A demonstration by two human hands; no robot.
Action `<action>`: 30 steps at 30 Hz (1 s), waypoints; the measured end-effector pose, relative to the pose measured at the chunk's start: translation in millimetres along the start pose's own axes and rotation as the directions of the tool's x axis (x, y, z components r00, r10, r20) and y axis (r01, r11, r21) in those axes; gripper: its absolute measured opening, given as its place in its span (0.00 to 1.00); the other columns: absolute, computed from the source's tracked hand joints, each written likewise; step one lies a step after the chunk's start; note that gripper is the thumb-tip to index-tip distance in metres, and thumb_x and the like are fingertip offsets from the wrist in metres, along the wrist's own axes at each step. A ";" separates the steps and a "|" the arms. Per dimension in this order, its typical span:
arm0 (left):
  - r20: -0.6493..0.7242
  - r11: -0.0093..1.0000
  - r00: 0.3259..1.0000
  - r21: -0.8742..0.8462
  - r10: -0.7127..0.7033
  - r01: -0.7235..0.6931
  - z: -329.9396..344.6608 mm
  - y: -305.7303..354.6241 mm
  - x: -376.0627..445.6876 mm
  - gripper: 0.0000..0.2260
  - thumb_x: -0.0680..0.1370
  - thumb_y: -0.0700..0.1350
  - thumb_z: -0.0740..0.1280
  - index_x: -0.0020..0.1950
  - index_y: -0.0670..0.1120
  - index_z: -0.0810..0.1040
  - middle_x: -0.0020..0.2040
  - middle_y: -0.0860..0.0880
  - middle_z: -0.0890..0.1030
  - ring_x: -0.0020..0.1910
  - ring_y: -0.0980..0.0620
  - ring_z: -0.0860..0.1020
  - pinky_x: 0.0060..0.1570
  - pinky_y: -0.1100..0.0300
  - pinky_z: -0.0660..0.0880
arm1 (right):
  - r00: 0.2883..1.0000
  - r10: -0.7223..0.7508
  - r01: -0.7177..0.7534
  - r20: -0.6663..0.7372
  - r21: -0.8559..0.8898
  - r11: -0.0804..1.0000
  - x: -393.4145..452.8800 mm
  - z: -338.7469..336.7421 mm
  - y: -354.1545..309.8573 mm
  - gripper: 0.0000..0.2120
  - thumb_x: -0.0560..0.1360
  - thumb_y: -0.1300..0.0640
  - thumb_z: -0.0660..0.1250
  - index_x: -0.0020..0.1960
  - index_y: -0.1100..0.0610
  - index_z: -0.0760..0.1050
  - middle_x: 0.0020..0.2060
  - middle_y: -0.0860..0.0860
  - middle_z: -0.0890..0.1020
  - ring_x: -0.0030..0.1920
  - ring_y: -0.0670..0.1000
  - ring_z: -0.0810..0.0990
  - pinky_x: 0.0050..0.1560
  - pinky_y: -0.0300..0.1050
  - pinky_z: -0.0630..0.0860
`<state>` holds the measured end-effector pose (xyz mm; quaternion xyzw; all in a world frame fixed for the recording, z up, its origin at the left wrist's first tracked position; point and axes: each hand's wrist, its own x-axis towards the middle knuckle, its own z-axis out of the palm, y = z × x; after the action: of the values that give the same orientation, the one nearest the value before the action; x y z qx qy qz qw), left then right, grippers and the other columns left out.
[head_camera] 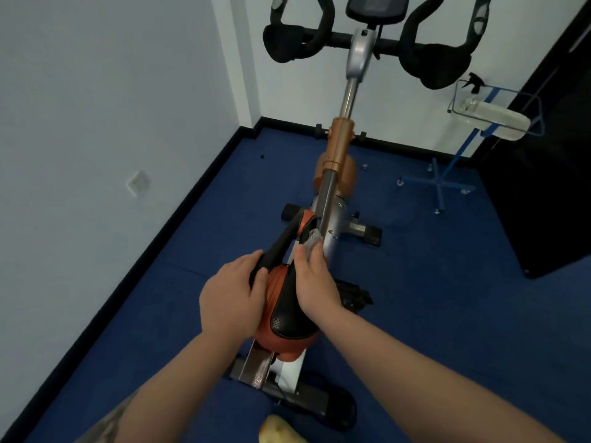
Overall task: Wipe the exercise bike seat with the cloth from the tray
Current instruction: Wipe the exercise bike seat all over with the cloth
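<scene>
The exercise bike seat [284, 318] is orange and black and sits low in the middle of the view. My left hand [233, 295] grips its left side near the narrow nose, thumb on top. My right hand [315, 282] lies along the seat's right side and holds a grey cloth [311, 243], which sticks out past my fingertips at the nose. The clear tray [460, 105] stands on a blue stand at the upper right, apart from both hands.
The bike's post and handlebars [367, 43] rise ahead. A spray bottle [473, 82] and a white item sit in the tray. A white wall runs along the left, a black cabinet [543, 187] on the right. Blue carpet [431, 298] covers the floor.
</scene>
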<state>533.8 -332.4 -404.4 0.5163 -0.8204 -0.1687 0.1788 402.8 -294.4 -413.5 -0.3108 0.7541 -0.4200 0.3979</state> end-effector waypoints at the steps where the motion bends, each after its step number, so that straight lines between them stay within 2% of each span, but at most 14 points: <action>1: -0.002 1.000 1.000 -0.001 -0.001 0.001 0.1 0.0 0.2 0.18 0.76 0.53 0.56 0.64 0.54 0.73 0.58 0.56 0.79 0.55 0.54 0.76 0.45 0.58 0.71 | 1.000 -0.009 0.009 -0.005 0.005 1.000 -8.2 -0.2 3.5 0.31 0.80 0.36 0.45 0.79 0.45 0.43 0.78 0.47 0.57 0.75 0.50 0.61 0.72 0.49 0.61; 4: -0.016 1.000 1.000 0.004 0.000 0.000 1.5 -1.4 1.6 0.18 0.77 0.53 0.56 0.64 0.54 0.73 0.58 0.57 0.79 0.55 0.55 0.76 0.44 0.60 0.70 | 0.993 -0.120 0.120 0.004 0.048 0.992 -63.4 0.5 18.5 0.30 0.77 0.31 0.42 0.77 0.36 0.43 0.77 0.35 0.51 0.76 0.37 0.51 0.74 0.43 0.54; 7: -0.031 1.000 0.999 0.003 0.009 -0.009 2.1 -3.1 -0.3 0.17 0.77 0.53 0.56 0.64 0.54 0.73 0.58 0.57 0.79 0.55 0.55 0.76 0.44 0.61 0.69 | 0.986 -0.166 0.167 -0.023 0.068 0.984 -98.0 5.8 28.7 0.29 0.77 0.34 0.44 0.75 0.35 0.40 0.75 0.30 0.44 0.73 0.30 0.41 0.75 0.40 0.45; 9: -0.032 1.000 0.999 0.001 0.014 -0.014 1.8 -3.5 -1.4 0.18 0.76 0.54 0.56 0.64 0.53 0.74 0.58 0.56 0.79 0.56 0.55 0.76 0.45 0.60 0.69 | 0.989 -0.144 0.145 -0.016 0.081 0.986 -83.2 6.4 25.8 0.29 0.78 0.36 0.44 0.77 0.38 0.44 0.76 0.31 0.47 0.74 0.31 0.44 0.76 0.41 0.47; 11: -0.024 1.000 1.000 -0.006 0.018 -0.018 0.7 -2.1 -1.3 0.18 0.76 0.54 0.55 0.64 0.53 0.74 0.58 0.55 0.79 0.56 0.53 0.76 0.44 0.60 0.69 | 0.997 -0.074 0.070 0.028 0.143 0.987 -53.7 0.2 17.4 0.27 0.80 0.37 0.46 0.78 0.40 0.49 0.76 0.38 0.56 0.75 0.39 0.55 0.76 0.45 0.54; 14: -0.015 1.000 1.000 -0.016 0.024 -0.025 -0.7 -0.9 -0.1 0.18 0.77 0.53 0.55 0.64 0.53 0.73 0.57 0.55 0.80 0.55 0.53 0.76 0.43 0.59 0.68 | 0.995 0.041 -0.063 0.096 0.240 0.969 -22.4 -9.4 11.2 0.25 0.80 0.37 0.47 0.76 0.41 0.54 0.72 0.45 0.67 0.69 0.47 0.67 0.70 0.45 0.62; 17: -0.010 0.999 1.000 -0.032 0.022 -0.022 -0.8 -3.7 1.2 0.16 0.78 0.51 0.58 0.64 0.52 0.73 0.57 0.54 0.80 0.54 0.53 0.77 0.42 0.58 0.69 | 0.995 0.006 -0.032 0.099 0.262 0.965 -44.8 -8.2 17.0 0.21 0.76 0.30 0.46 0.68 0.27 0.56 0.70 0.36 0.67 0.69 0.41 0.66 0.70 0.44 0.61; 19: -0.001 0.999 1.000 -0.040 0.026 -0.026 -0.2 -5.2 1.7 0.16 0.78 0.50 0.59 0.64 0.51 0.73 0.58 0.53 0.79 0.54 0.52 0.77 0.44 0.58 0.69 | 0.999 -0.040 0.031 0.031 0.254 0.967 -75.0 0.0 26.6 0.22 0.73 0.27 0.47 0.67 0.23 0.52 0.71 0.28 0.61 0.71 0.34 0.61 0.71 0.43 0.59; 21: 0.009 0.998 0.999 -0.048 0.044 -0.043 0.5 -6.9 2.6 0.16 0.78 0.50 0.59 0.65 0.50 0.73 0.60 0.52 0.79 0.55 0.51 0.76 0.47 0.57 0.71 | 0.995 -0.073 0.087 -0.064 0.254 0.963 -98.1 12.3 32.7 0.25 0.74 0.29 0.48 0.70 0.25 0.48 0.71 0.26 0.57 0.71 0.31 0.56 0.72 0.41 0.57; 23: 0.028 0.996 0.997 -0.050 0.072 -0.070 1.3 -8.4 3.6 0.17 0.78 0.49 0.58 0.66 0.50 0.71 0.63 0.52 0.77 0.59 0.51 0.75 0.53 0.54 0.72 | 0.988 -0.060 0.097 -0.141 0.272 0.958 -100.2 20.2 29.7 0.28 0.72 0.27 0.47 0.71 0.29 0.50 0.71 0.27 0.58 0.71 0.31 0.56 0.73 0.41 0.56; 25: 0.057 0.993 0.993 -0.049 0.107 -0.104 1.2 -10.7 4.0 0.19 0.78 0.50 0.57 0.69 0.51 0.69 0.67 0.52 0.73 0.64 0.52 0.72 0.58 0.52 0.71 | 0.984 -0.039 0.087 -0.175 0.271 0.959 -83.2 20.0 22.4 0.33 0.69 0.24 0.45 0.71 0.34 0.57 0.69 0.32 0.63 0.71 0.35 0.60 0.74 0.40 0.57; 28: 0.111 0.986 0.981 -0.064 0.158 -0.152 0.4 -12.7 6.5 0.20 0.79 0.50 0.54 0.71 0.52 0.65 0.69 0.52 0.71 0.65 0.52 0.71 0.58 0.52 0.72 | 0.968 0.162 -0.081 -0.194 0.370 0.926 -50.2 13.0 20.1 0.28 0.79 0.35 0.47 0.70 0.47 0.71 0.67 0.46 0.75 0.68 0.47 0.72 0.72 0.48 0.65; 30: 0.129 0.981 0.974 -0.078 0.184 -0.175 -0.5 -14.4 6.7 0.20 0.79 0.50 0.54 0.70 0.51 0.66 0.68 0.52 0.73 0.64 0.51 0.72 0.57 0.50 0.72 | 0.943 0.192 -0.077 -0.271 0.383 0.920 -56.3 17.8 20.4 0.26 0.80 0.38 0.48 0.70 0.49 0.72 0.67 0.47 0.76 0.66 0.45 0.73 0.71 0.47 0.66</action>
<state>542.7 -344.5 -409.8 0.4210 -0.8680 -0.2134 0.1542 443.0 -246.8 -418.3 -0.1096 0.7338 -0.5676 0.3569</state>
